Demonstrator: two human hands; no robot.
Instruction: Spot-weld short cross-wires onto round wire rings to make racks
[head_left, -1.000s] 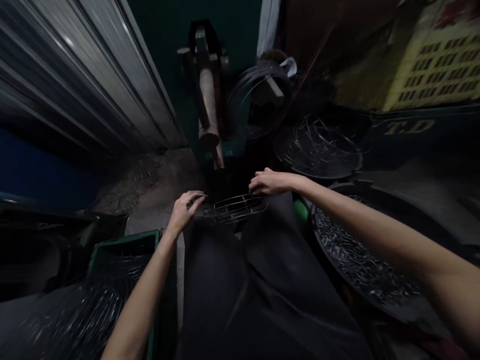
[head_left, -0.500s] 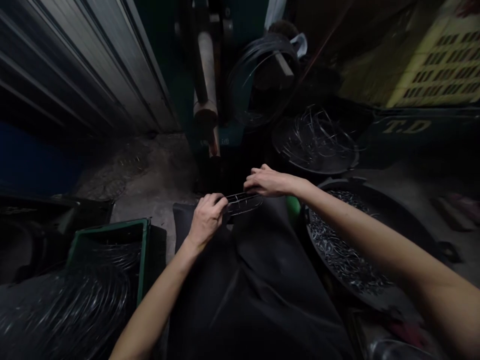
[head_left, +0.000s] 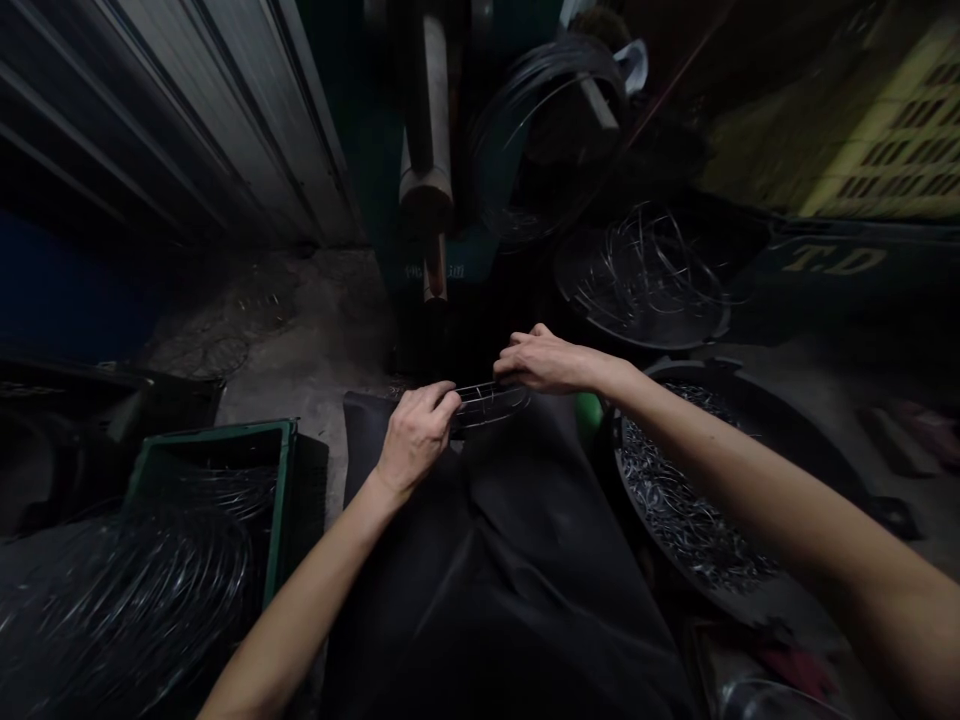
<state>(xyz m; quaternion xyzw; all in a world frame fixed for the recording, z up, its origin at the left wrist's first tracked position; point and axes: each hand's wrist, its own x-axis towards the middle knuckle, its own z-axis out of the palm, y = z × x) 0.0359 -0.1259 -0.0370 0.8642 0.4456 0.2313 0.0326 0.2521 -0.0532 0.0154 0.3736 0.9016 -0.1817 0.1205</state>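
A round wire frame (head_left: 487, 402) with thin crossbars is held level above the dark apron (head_left: 517, 560). My left hand (head_left: 420, 430) is closed on its left side, thumb on top. At its right rear edge my right hand (head_left: 540, 360) has its fingers curled down onto the wire; the fingertips are partly hidden. Just beyond the hands stands a dark green machine (head_left: 465, 250) with a cylindrical metal arm (head_left: 426, 195) pointing down toward them.
Left, a green crate (head_left: 281, 500) holds wire rings, with more rings (head_left: 150, 600) before it. Right, a black tub (head_left: 810, 420) contains small metal pieces (head_left: 682, 500); behind it sits a basin (head_left: 637, 325) of loose wire. A wire coil (head_left: 487, 130) hangs by the machine.
The view has shifted slightly, so the machine and coil appear farther right and higher. Both hands keep their hold on the wire frame, with little visible movement.
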